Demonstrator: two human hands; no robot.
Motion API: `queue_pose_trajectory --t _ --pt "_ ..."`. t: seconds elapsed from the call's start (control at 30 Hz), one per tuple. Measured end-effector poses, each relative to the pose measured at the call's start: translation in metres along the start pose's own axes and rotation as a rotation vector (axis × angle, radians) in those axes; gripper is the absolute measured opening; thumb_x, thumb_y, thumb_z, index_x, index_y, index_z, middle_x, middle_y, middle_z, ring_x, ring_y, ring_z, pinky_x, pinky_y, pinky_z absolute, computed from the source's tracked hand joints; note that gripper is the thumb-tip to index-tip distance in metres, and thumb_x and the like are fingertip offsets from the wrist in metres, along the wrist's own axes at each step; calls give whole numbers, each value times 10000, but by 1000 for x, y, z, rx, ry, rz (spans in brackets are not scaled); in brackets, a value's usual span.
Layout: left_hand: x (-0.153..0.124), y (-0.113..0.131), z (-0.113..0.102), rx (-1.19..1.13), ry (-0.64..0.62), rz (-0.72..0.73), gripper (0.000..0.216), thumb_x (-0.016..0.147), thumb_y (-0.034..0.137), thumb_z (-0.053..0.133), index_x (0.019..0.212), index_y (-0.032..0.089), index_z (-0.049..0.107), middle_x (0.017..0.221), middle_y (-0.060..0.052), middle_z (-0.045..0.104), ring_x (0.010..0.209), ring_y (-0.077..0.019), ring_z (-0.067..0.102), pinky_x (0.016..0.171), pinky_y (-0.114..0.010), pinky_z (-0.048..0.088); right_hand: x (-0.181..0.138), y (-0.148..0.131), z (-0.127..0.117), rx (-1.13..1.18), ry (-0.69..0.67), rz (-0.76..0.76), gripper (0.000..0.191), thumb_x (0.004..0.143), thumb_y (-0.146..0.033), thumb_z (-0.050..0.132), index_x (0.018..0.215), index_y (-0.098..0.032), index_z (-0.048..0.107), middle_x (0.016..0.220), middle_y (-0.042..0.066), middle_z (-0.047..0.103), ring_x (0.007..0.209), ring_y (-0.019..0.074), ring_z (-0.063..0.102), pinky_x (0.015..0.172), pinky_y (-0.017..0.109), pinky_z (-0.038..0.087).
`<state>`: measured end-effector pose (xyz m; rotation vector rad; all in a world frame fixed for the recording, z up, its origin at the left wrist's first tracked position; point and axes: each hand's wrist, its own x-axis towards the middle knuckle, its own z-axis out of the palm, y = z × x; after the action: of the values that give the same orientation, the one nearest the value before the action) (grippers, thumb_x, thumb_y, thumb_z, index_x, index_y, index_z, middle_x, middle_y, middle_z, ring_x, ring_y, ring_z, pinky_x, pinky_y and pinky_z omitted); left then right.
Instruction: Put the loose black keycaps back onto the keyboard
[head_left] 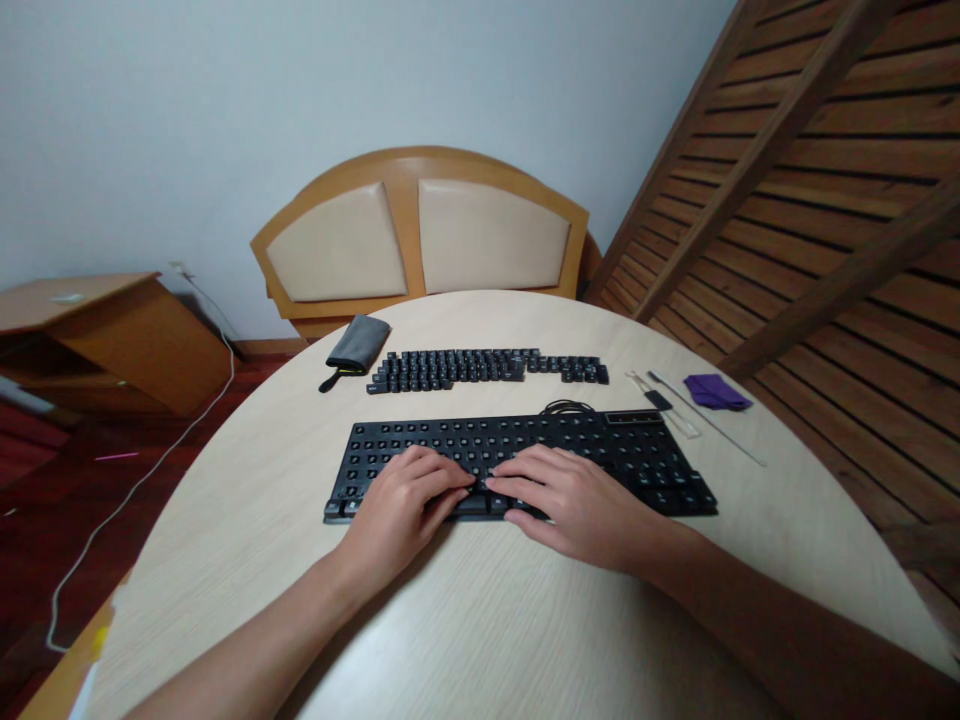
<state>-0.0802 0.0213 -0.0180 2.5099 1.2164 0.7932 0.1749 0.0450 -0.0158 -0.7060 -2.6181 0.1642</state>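
A black keyboard [592,440] lies on the round table, most of its key positions stripped of caps and several wide keys still in the bottom row. My left hand [409,500] rests over its lower middle, thumb and forefinger tips close together; whatever is between them is too small to tell. From the right, my right hand [574,500] reaches to the same spot with fingers stretched and apart, fingertips touching the keyboard beside the left fingertips. Behind the keyboard, loose black keycaps [457,368] stand in rows like a keyboard layout.
A grey pouch [360,343] lies at the table's back left. Toward the right are a wire keycap puller [660,400], a thin metal rod [709,418] and a folded purple cloth [716,392]. The keyboard's coiled cable [568,407] sits behind it. A headboard [420,225] stands beyond the table.
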Motion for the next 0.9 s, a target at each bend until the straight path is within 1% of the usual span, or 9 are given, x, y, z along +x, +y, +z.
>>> queue_pose_trajectory --t 0.27,0.53,0.6,0.77,0.83,0.9 --pt "1 2 -2 -18 5 -11 139 988 230 582 1013 201 716 1009 -54 742 940 -229 603 835 -411 517 0 1 0 -2 16 -7 310 932 -264 634 1229 -185 675 1164 90 717 1051 229 634 902 401 541" --pt "0 5 -3 32 -5 1 176 989 255 573 1003 196 738 1028 -67 736 955 -232 597 842 -424 530 1 1 1 0 16 -4 308 938 -261 626 1232 -183 673 1170 87 716 1057 231 631 910 403 539" --pt "1 7 -5 75 -5 23 191 990 255 566 1012 193 746 1025 -77 734 953 -236 595 839 -430 537 1 0 1 3 17 -2 310 938 -265 623 1235 -187 673 1168 89 716 1056 230 632 908 403 541" --pt "2 11 -9 192 -20 143 241 1011 237 519 1088 177 739 1028 -92 731 975 -248 599 828 -431 555 1 -1 -1 5 18 -1 311 933 -260 629 1231 -183 674 1161 89 717 1054 228 633 900 398 545" --pt "3 11 -11 219 -45 162 249 1015 230 510 1115 167 729 1042 -94 728 983 -253 597 827 -436 560 1 -1 -2 3 12 -1 309 934 -256 629 1230 -178 674 1165 88 716 1053 231 634 900 400 545" --pt "3 10 -11 219 -78 150 251 1015 229 510 1133 162 721 1063 -95 724 986 -254 597 831 -439 563 2 -1 -2 3 10 -3 308 937 -255 626 1231 -176 673 1168 89 716 1051 232 634 901 403 545"
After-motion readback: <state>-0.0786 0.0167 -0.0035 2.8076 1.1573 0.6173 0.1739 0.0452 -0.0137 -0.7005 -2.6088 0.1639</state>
